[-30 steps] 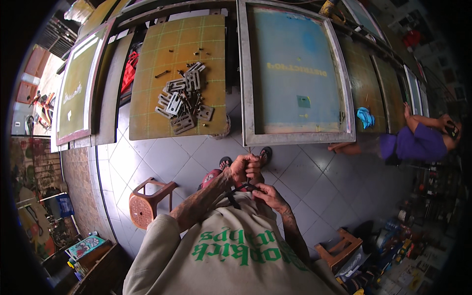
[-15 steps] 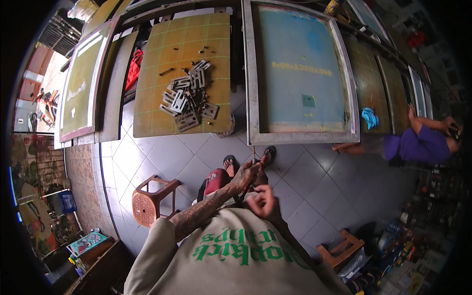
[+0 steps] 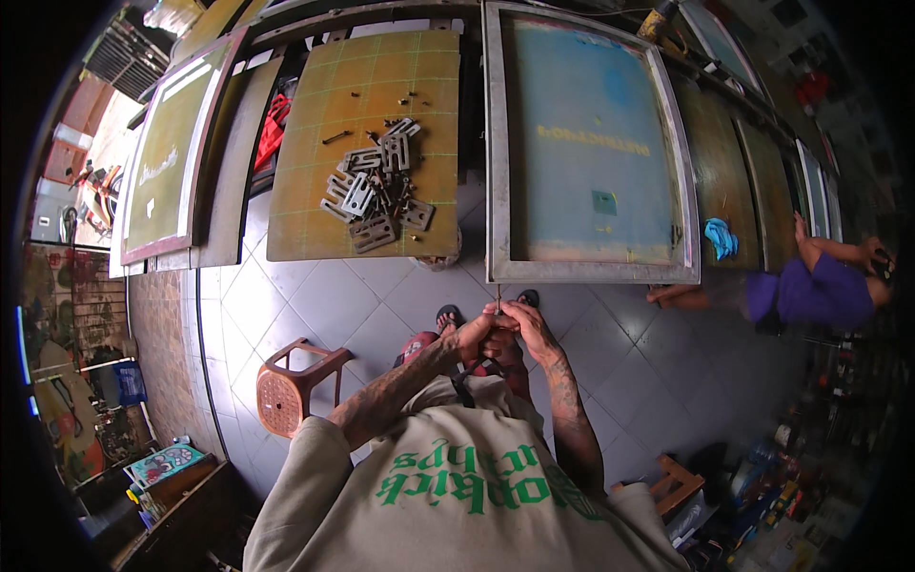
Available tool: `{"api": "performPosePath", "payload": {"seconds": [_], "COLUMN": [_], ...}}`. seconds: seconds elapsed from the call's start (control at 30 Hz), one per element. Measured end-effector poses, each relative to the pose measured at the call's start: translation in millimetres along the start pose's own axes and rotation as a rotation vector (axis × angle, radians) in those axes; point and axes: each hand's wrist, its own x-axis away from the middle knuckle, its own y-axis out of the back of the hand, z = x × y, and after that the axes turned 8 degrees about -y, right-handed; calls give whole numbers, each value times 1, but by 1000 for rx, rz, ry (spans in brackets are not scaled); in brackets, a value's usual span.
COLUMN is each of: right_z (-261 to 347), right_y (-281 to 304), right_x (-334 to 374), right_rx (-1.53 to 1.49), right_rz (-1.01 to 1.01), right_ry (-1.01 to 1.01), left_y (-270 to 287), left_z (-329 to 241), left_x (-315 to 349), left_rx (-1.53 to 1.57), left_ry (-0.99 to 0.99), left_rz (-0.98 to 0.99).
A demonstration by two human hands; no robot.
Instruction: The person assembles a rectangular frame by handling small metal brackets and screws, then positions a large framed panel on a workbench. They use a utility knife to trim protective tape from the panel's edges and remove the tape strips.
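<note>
My left hand (image 3: 475, 336) is closed in front of my waist, just below the near edge of a framed screen (image 3: 581, 143). My right hand (image 3: 528, 324) meets it there, fingers pinched against the left fingertips. A thin upright piece (image 3: 498, 292) rises from between the fingers toward the frame's lower left corner; it is too small to name. Left of the screen, a flat brown board (image 3: 315, 210) with green grid lines carries a pile of slotted metal brackets (image 3: 358, 194) and loose bolts (image 3: 335, 138).
A brown plastic stool (image 3: 283, 402) stands on the tiled floor to my left. A second white-edged screen (image 3: 157, 181) is at far left. On a board at right lies a crumpled blue glove or cloth (image 3: 721, 237). Beyond it is another person in purple clothing (image 3: 810, 288).
My right hand has moved up from beside my waist to join my left hand at the thin piece. The view has shifted slightly, moving the boards a little rightward.
</note>
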Motion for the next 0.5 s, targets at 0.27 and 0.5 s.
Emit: {"api": "performPosePath", "payload": {"seconds": [0.27,0.5], "right_z": [2,1], "right_y": [16,10], "right_x": [-8,-5], "right_rx": [-6,-89], "right_rz": [192,246], "right_ry": [-114,-143], "left_y": [12,-4], "left_z": [28,53], "left_x": [-22,-10], "left_rx": [203,-49], "left_ry": [-158,-338], "left_rz": [59,-340]}}
